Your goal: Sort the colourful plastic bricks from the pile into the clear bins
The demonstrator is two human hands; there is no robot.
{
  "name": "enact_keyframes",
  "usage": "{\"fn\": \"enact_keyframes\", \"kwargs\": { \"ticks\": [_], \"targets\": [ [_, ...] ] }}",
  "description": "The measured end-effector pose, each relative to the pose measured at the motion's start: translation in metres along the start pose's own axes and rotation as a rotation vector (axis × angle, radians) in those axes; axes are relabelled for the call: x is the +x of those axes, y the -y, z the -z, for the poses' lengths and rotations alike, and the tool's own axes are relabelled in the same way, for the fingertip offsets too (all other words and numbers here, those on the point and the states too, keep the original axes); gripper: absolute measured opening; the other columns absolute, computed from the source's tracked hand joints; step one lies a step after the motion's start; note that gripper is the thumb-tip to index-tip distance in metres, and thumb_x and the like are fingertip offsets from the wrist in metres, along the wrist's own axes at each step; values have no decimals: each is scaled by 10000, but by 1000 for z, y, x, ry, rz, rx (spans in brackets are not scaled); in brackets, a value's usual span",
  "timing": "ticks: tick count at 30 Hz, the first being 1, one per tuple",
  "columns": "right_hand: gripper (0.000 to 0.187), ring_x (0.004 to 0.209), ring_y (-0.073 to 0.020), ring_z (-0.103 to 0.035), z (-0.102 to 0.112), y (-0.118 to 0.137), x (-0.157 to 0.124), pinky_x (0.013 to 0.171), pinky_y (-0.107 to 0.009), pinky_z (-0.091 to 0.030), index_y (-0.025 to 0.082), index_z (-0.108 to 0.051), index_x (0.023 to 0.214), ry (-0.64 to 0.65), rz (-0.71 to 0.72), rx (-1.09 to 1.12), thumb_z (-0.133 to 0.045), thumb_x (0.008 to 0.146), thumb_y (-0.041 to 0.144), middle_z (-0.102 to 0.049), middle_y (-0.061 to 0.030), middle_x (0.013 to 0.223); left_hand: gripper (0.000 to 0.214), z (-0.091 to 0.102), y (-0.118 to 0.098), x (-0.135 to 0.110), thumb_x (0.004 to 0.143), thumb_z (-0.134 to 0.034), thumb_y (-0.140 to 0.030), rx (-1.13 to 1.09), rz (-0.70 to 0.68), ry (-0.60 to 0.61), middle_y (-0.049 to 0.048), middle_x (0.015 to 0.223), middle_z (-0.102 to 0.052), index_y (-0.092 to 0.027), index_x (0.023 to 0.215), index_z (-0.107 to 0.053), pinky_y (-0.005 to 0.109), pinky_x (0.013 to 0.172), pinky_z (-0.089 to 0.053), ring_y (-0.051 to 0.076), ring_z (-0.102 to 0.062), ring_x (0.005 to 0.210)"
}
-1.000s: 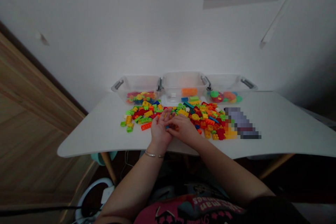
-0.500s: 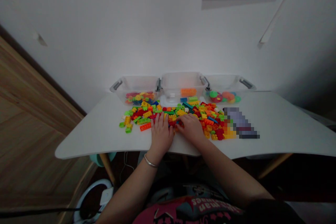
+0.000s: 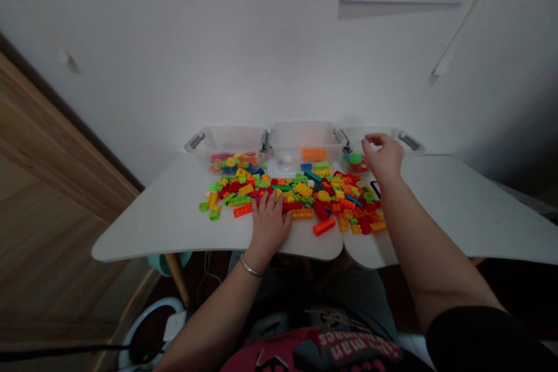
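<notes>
My left hand lies with fingers spread on the front of a heap of colourful toy building bricks. Beside its thumb is a long orange-yellow brick. My right hand is raised over the right clear bin, its thumb and fingers pinched on a small blue piece that is mostly hidden. Under that hand, rounded green and red pieces show inside the bin. An orange-red brick lies at the near edge of the heap.
The left clear bin holds mixed small pieces; the middle bin holds a few bricks, including an orange one. A dark-edged flat object is partly hidden behind my right forearm. Two white tabletops meet at a gap.
My right hand has moved from the heap up and right to the right bin, carrying the small blue piece. Bricks it covered now show. My left hand has barely moved.
</notes>
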State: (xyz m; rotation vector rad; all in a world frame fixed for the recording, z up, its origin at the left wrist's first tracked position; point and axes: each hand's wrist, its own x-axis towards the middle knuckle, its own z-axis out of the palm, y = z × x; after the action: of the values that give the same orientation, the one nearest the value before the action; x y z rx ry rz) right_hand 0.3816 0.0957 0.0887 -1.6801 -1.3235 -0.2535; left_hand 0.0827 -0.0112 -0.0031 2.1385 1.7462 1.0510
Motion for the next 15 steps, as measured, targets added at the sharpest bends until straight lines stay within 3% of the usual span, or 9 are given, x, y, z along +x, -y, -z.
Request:
{"fn": "enact_keyframes", "kwargs": {
  "ticks": [7,15],
  "targets": [
    [315,895,-258,-653,-13,-37,21,933,-434,-413,176,-738,962,191,-191,-152,-580,761,360,-739,-86,881,462,0,2,0,844,-565,-336,51,-13,21,151,1462,-484,-212,1288,-597,601,1176,-99,378,-356,1391],
    [253,873,-251,-664,-9,-37,21,928,-408,-433,154,-721,877,209,-210,-104,-590,776,345,-726,-90,828,433,0,2,0,809,-605,-308,-69,-4,-11,153,1442,-506,-213,1230,-632,602,1180,-84,394,-362,1389]
  ]
}}
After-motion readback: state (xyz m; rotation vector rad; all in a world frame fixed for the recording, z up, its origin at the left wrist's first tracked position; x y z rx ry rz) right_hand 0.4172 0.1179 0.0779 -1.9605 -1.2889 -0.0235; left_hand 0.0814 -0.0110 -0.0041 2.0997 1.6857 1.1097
